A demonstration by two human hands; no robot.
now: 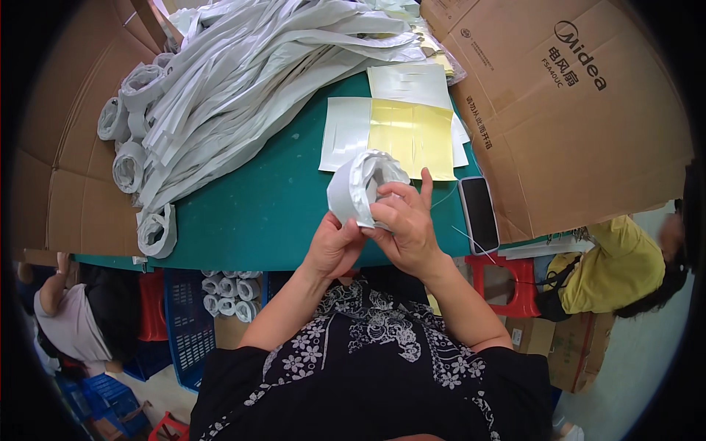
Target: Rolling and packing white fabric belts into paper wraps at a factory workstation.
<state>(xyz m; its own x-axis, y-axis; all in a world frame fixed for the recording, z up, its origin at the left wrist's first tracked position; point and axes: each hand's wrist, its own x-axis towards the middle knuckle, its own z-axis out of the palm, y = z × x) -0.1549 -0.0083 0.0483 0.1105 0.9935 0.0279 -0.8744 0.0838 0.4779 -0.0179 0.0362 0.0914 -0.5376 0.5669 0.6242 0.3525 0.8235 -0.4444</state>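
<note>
Between both hands, just above the near edge of the green table, is a white strip wound into a hollow roll with a crinkled rim. My left hand closes on its lower left side, thumb at the bottom edge. My right hand grips the lower right of the rim, some fingers reaching into the opening and one finger raised. Just beyond the roll lie white sheets and a yellow sheet with slit-like marks. A large heap of long, flat white strips spreads over the far left.
Several finished-looking white rolls line the left side, with one roll near the front edge. A phone-like dark device lies right, beside a cardboard box. Below are a blue crate and red stools. People sit on both sides.
</note>
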